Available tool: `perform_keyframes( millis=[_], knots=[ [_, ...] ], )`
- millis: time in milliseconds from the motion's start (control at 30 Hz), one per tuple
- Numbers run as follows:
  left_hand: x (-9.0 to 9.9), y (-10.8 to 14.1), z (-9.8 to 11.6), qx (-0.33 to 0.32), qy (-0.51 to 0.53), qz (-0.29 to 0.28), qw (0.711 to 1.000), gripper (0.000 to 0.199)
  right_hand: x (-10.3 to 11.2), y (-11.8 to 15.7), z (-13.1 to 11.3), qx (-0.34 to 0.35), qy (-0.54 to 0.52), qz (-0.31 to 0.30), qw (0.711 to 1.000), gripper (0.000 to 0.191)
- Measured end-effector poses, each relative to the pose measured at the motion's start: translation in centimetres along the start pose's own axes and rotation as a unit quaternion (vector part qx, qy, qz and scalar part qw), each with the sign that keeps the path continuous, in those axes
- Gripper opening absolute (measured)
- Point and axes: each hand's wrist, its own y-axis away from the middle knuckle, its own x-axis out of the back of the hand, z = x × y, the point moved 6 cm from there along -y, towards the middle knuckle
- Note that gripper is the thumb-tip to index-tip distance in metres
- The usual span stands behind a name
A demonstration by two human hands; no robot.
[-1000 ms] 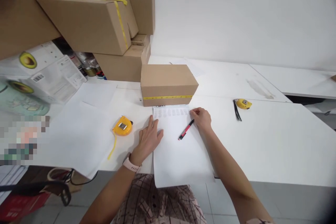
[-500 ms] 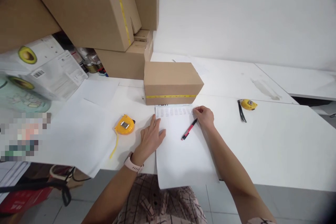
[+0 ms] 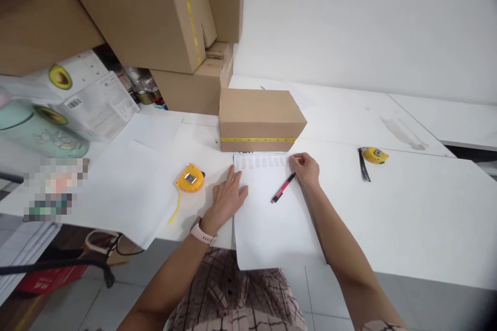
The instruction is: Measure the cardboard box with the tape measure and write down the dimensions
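Note:
A printed white sheet point(image 3: 267, 232) lies on the table, its far edge against the base of a brown carton point(image 3: 264, 108) with a yellow strip. My left hand point(image 3: 229, 194) rests with fingers spread on the sheet's left edge, holding nothing. At the sheet's upper right corner, the thumb and forefinger of my right hand point(image 3: 306, 168) are pressed together on the paper edge. A red and black pen point(image 3: 283, 187) lies on the sheet beside that hand. Left of my left hand sits an orange tape measure point(image 3: 191, 178) with its yellow tape end out.
Another yellow tape measure point(image 3: 376, 155) with a black strap is at the right. Stacked cartons point(image 3: 147, 26) stand at the back left. A mint bottle point(image 3: 46, 132), avocado-printed boxes point(image 3: 97, 103) and loose white sheets point(image 3: 124, 191) occupy the left side.
The view has shifted slightly, so most things appear a little further right. Both hands keep nearly the same places on the sheet.

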Motion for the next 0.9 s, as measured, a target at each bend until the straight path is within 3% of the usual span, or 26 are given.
perform_keyframes(
  millis=[100,200,333,433,567,667,900],
  knots=[
    [0.7,0.4,-0.1,-0.022,0.054,0.074,0.996,0.047,0.6,0.1,0.5,-0.005,-0.096,0.001,0.995,0.035],
    [2.9,2.5,-0.9,-0.064,0.118,0.209,0.969,0.038,1.4,0.0,1.1,-0.02,-0.173,-0.01,0.985,0.037],
    [6.2,6.6,-4.6,-0.036,0.09,0.352,0.931,0.034,2.1,0.0,2.2,-0.033,-0.233,-0.037,0.971,0.037],
    [7.2,7.5,-8.4,0.014,0.044,0.35,0.936,0.051,2.3,0.3,3.0,-0.017,-0.266,-0.058,0.962,0.038],
    [6.0,5.7,-12.2,0.058,0.093,0.259,0.96,0.085,2.8,1.5,4.2,-0.01,-0.284,-0.058,0.957,0.041],
    [4.7,4.1,-12.9,0.06,0.119,0.225,0.965,0.085,3.6,3.1,5.0,-0.002,-0.287,-0.055,0.956,0.044],
    [4.1,3.3,-12.6,0.035,0.072,0.269,0.96,0.068,5.5,6.5,5.5,0.031,-0.33,-0.028,0.943,0.044]
  ],
)
